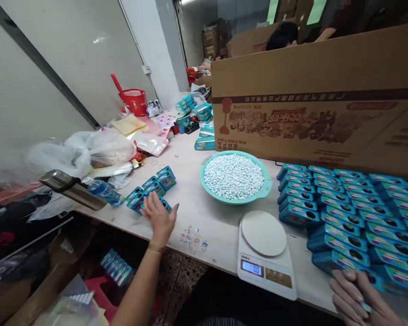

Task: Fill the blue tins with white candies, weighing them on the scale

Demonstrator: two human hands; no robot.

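Note:
My left hand [159, 219], fingers spread, is at a small group of teal printed boxes [166, 179] on the table's left part. It covers some of the boxes; whether it touches them I cannot tell. At the lower right my right hand [353, 296] is curled, with a small pale piece [365, 307] between its fingers. Beside that hand stand rows of similar teal boxes [347, 242] with dark oval openings on top. A teal colander-like bowl [204, 174] full of small white pellets sits mid-table. In front of it is a white kitchen scale [263, 233] reading 0.0.
A large cardboard carton [313, 113] walls off the back right; a person's head shows behind it. At left lie a steel thermos [73, 188], a plastic bottle [105, 191] and plastic bags [102, 145]. A red bucket [136, 102] stands farther back. Below are more teal boxes [117, 267].

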